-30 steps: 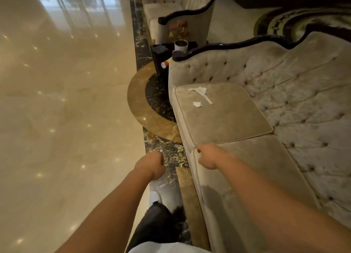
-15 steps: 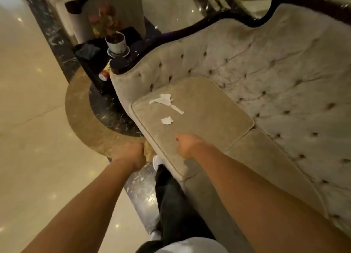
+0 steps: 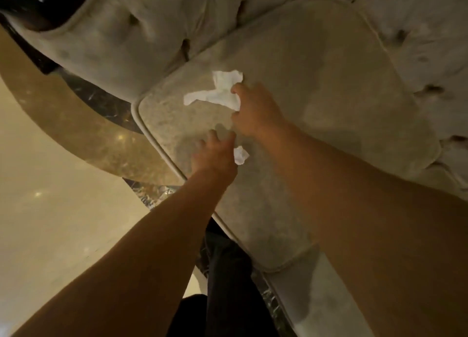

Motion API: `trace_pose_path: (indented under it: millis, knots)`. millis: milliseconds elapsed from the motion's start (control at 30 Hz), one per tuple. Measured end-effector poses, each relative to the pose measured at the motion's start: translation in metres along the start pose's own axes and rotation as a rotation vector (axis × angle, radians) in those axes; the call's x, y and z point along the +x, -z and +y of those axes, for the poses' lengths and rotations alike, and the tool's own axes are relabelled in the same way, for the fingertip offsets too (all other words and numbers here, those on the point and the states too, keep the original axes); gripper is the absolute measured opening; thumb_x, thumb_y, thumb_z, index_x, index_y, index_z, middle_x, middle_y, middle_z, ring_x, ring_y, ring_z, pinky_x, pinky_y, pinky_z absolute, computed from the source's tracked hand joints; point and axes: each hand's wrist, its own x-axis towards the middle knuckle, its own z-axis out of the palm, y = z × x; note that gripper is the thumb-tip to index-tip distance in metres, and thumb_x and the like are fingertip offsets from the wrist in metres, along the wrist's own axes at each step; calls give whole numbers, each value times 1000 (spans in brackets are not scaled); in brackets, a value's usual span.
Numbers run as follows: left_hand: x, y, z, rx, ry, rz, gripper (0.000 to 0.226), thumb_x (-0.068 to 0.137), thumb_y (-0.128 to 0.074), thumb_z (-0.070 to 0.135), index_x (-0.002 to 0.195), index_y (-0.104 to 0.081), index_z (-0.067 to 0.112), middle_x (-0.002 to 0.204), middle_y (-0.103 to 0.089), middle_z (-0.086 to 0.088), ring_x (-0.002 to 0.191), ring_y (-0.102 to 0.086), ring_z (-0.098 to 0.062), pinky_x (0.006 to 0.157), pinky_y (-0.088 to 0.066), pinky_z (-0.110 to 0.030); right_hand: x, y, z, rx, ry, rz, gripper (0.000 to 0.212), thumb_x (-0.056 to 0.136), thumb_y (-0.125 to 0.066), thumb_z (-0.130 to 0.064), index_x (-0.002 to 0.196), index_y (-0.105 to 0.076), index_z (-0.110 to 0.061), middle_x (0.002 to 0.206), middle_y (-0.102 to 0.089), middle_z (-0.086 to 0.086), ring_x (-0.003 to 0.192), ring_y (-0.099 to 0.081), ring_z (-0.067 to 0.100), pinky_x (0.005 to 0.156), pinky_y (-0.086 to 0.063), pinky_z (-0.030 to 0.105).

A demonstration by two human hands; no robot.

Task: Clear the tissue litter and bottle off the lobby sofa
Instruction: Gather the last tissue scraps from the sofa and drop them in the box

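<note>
Tissue litter, two white pieces, both on the beige seat cushion (image 3: 316,88) of the lobby sofa (image 3: 417,32). Large tissue piece (image 3: 215,89): crumpled and elongated, lying near the cushion's far front corner, its right end pinched between thumb and fingertips of the right hand (image 3: 255,108). Small tissue piece (image 3: 240,155): a crumpled scrap, closer to the front piping, just beside the left hand (image 3: 215,154), whose fingers are spread and loose above the cushion; whether it touches the scrap cannot be told, and it holds nothing visible. Both forearms bare, reaching in from the lower edge of the view. Cushion: velvety, piped edge, rounded corners, mottled nap. Sofa: tufted, buttoned back and arm in the same pale fabric, dark glossy trim (image 3: 45,4) on the arm at upper left. Floor (image 3: 50,210): polished cream stone with a gold and dark marble inlay band beside the sofa. Dark trouser leg (image 3: 228,273) of the person at the sofa's front edge.
</note>
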Motion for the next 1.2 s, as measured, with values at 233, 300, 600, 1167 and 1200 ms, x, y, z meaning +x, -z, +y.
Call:
trace_pose_path:
  millis: [233, 300, 600, 1167, 1200]
  knots:
    - [82, -61, -15, 100, -399, 128, 59, 73, -69, 35, 123, -37, 30, 130, -40, -8, 109, -41, -32, 65, -53, -42, 89, -67, 22, -186, 25, 103, 52, 89, -59, -26, 136, -41, -37, 154, -23, 9, 130, -33, 35, 105, -38, 46]
    - [83, -67, -22, 167, -537, 86, 43, 83, -48, 29, 125, -48, 26, 136, -42, -10, 116, -39, -36, 60, -51, -40, 90, -76, 22, -132, 29, 152, 44, 90, -54, -22, 132, -45, -30, 149, -30, 12, 127, -39, 33, 101, -43, 43]
    - [55, -25, -32, 230, -458, -205, 46, 79, -58, 8, 125, -54, 11, 128, -52, -12, 120, -45, -32, 91, -48, -43, 44, -47, 17, -33, -89, -8, 37, 92, -51, -15, 128, -57, -8, 131, -54, 18, 119, -54, 33, 101, -45, 38]
    - [-361, 126, -79, 410, -733, 209, 21, 85, -56, 13, 104, -66, 14, 103, -64, -11, 95, -59, -29, 83, -51, -34, -467, 21, -148, 124, -344, 516, 32, 91, -56, -22, 116, -62, -2, 122, -63, 20, 113, -58, 35, 90, -47, 32]
    - [-391, 125, -73, 426, -771, 204, 21, 86, -56, 15, 105, -66, 14, 104, -63, -12, 95, -60, -30, 84, -53, -34, -504, 21, -156, 102, -351, 552, 30, 90, -56, -22, 113, -63, -3, 120, -63, 19, 111, -58, 34, 89, -47, 32]
